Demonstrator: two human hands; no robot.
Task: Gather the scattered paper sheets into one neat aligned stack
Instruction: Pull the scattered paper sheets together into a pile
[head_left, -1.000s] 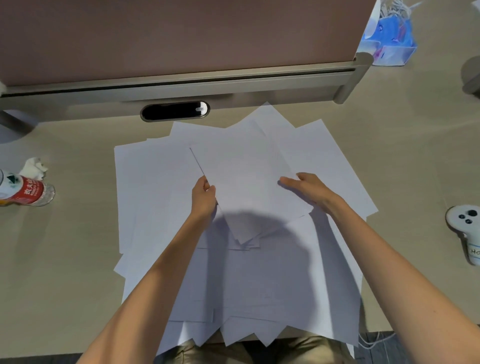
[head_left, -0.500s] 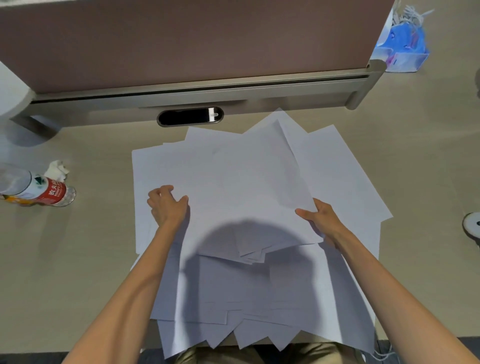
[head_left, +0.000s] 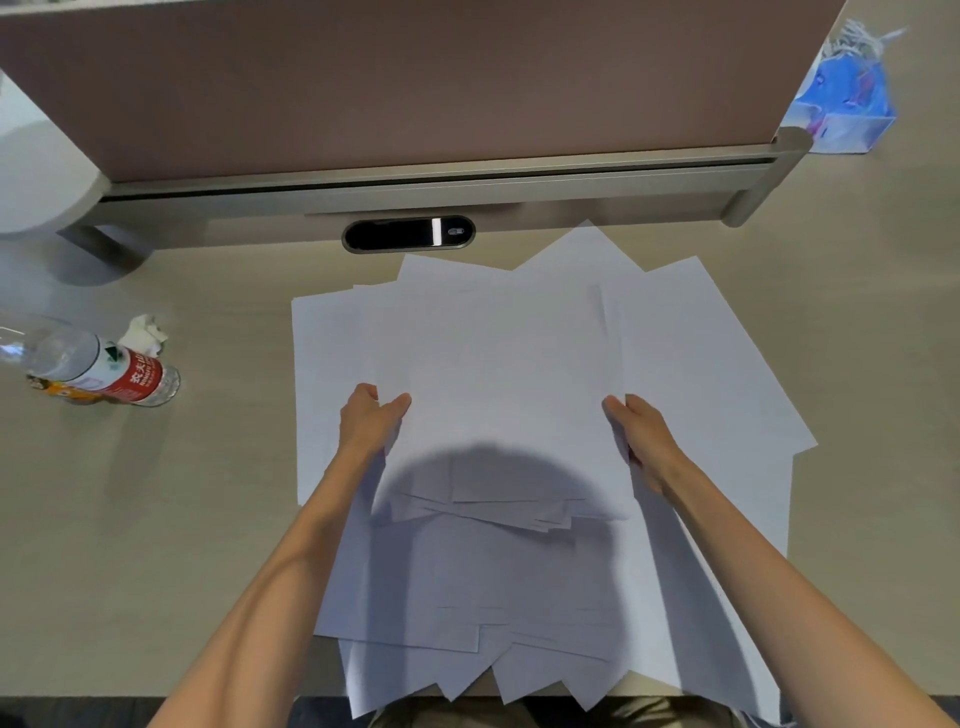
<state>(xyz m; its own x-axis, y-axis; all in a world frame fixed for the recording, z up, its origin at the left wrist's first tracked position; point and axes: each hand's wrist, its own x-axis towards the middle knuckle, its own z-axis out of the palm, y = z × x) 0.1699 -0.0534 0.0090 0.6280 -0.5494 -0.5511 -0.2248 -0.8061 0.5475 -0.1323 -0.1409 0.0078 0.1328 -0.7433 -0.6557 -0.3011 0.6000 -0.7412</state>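
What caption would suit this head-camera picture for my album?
Left hand and right hand grip a bundle of sheets over loose paper on the desk.

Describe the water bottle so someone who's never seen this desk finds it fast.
From the big spread of white paper sheets, look left. The water bottle lies on its side there, next to a crumpled tissue. Its clear plastic and red label set it apart.

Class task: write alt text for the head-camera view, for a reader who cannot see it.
The left hand and right hand grip opposite edges of a paper bundle above loose sheets fanned across a desk; a bottle lies left.
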